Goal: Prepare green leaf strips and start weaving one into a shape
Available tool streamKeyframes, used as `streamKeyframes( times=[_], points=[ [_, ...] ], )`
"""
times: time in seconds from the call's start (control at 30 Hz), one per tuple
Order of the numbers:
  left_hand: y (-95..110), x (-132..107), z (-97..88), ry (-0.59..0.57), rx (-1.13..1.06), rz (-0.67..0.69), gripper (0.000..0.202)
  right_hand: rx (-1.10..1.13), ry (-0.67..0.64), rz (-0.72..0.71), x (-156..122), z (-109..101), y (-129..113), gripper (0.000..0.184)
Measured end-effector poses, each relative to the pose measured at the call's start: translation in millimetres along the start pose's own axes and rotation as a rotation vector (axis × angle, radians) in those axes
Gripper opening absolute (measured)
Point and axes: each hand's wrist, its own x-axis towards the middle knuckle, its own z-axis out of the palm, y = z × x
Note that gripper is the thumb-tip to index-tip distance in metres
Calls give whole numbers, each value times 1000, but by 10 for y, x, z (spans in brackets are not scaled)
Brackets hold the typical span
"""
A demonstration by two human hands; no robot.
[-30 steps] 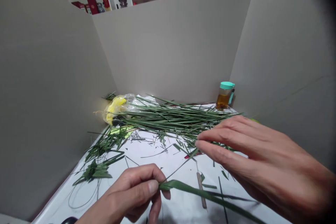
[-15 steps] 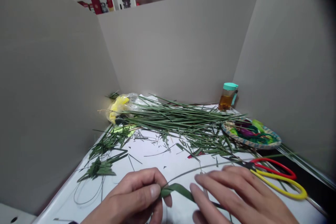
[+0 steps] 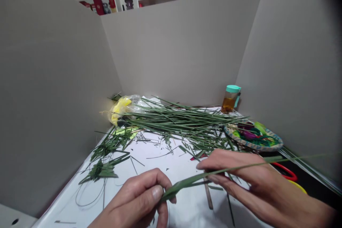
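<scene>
My left hand (image 3: 144, 196) is closed, with the thumb and bent index finger pinching the folded end of a long green leaf strip (image 3: 184, 183). From there the strip slants up to the right and passes between the fingers of my right hand (image 3: 237, 178), which are held close about it. Its thin tail runs across that hand and past it on the right. A second thin strip shows just under the first. Below my right hand a narrow brown flat stick (image 3: 207, 194) lies on the white table (image 3: 187, 210).
Long leaves (image 3: 181, 117) are heaped across the back. Folded leaf pieces (image 3: 98, 171) lie at left, near a plastic bag (image 3: 121, 108). At right are a woven basket (image 3: 256, 146), a teal-lidded bottle (image 3: 229, 99) and scissors with red and yellow handles (image 3: 287, 171), partly covered by my hand.
My right hand has turned and risen to the right, and the strip now stretches straighter between my hands. More of the scissors is covered. My left hand keeps its pinch, nearly still.
</scene>
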Motion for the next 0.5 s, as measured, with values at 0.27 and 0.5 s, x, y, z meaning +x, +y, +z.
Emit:
streamKeyframes(
  times=[0.27,0.5],
  points=[
    [121,-71,72,-1,-28,10,31,148,-107,-107,168,-182,100,25],
    [142,-129,39,-13,-177,8,31,53,-94,-126,216,-337,64,28]
  ],
)
